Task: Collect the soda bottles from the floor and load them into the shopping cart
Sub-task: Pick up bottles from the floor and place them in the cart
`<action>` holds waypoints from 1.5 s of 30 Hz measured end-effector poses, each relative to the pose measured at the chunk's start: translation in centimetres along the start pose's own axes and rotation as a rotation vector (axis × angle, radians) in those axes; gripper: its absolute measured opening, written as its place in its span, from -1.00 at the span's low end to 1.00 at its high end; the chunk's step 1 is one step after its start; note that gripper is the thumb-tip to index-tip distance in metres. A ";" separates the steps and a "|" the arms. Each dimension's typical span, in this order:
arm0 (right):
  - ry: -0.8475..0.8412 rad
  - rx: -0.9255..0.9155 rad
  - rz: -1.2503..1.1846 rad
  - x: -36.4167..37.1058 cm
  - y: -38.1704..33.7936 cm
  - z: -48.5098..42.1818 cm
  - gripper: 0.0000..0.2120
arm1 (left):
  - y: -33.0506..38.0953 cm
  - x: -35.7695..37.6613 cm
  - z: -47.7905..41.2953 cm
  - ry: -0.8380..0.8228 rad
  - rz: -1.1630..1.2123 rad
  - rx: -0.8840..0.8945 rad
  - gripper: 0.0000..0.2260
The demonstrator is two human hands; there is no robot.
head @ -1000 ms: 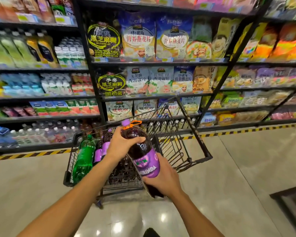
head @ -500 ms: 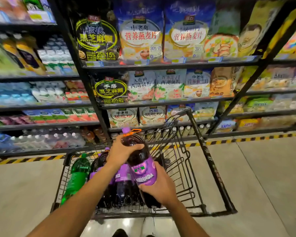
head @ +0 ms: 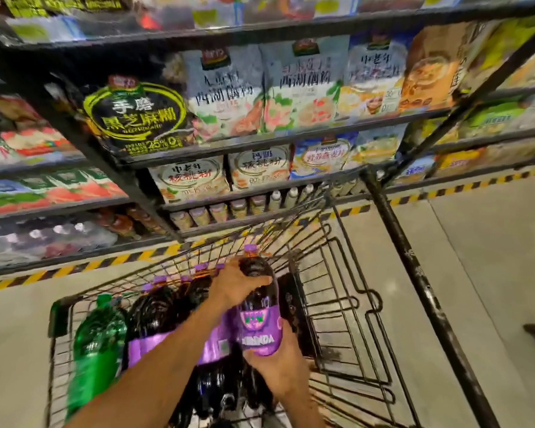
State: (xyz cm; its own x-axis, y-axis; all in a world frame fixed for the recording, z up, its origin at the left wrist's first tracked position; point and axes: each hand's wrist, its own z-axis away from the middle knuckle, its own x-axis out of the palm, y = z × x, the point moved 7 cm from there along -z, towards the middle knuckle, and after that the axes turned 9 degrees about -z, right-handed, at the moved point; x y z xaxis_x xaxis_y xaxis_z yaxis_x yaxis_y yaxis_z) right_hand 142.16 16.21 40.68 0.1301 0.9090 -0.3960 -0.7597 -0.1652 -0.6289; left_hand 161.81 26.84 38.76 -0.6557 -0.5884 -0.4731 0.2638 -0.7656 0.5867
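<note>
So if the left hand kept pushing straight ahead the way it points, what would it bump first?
Probably the far wire wall of the shopping cart. The left hand grips the purple soda bottle; depth is unclear.

A single head-worn wide-angle view looks forward and steeply down from above the shopping cart (head: pixel 352 304), close enough that both forearms enter from the bottom edge. The cart fills the near centre, its handle bar (head: pixel 420 288) running down the right. Far and above, the store shelves (head: pixel 260 140) bow with lens distortion. The floor (head: pixel 491 257) shows at left and right. Motion blur softens everything.
</note>
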 end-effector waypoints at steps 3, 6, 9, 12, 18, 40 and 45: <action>0.015 0.053 -0.004 1.4 1.1 -1.6 0.09 | -3.2 3.3 -5.1 -0.143 -0.009 -0.056 -0.02; 0.003 0.103 0.022 2.2 2.1 -2.4 0.10 | -3.7 4.3 -5.8 -0.201 -0.015 -0.072 -0.04; -0.063 0.184 0.107 3.2 4.2 -3.5 0.08 | -3.2 3.8 -4.1 -0.230 -0.129 -0.094 -0.45; -0.119 0.215 0.143 4.2 5.3 -3.9 0.18 | -2.6 3.2 -2.8 -0.227 -0.249 -0.091 -0.37; -0.230 0.224 0.364 3.9 1.9 -3.3 0.18 | 0.7 1.2 -0.1 -0.129 -0.687 -0.044 -0.48; -0.524 -0.932 1.363 8.4 -26.5 10.3 -0.43 | -6.4 -14.9 30.8 0.446 -0.737 -0.276 -0.32; -0.654 -1.160 1.466 14.3 -25.8 20.2 -0.33 | -12.1 -13.9 43.3 0.599 -0.634 -0.506 -0.31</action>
State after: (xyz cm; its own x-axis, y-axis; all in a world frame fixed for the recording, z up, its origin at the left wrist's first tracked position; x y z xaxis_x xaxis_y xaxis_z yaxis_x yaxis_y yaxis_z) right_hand 150.75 41.23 64.70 -0.5173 -0.1994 -0.8322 0.6940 -0.6668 -0.2717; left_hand 137.10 55.57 66.67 -0.3523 0.0382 -0.9351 0.3503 -0.9212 -0.1695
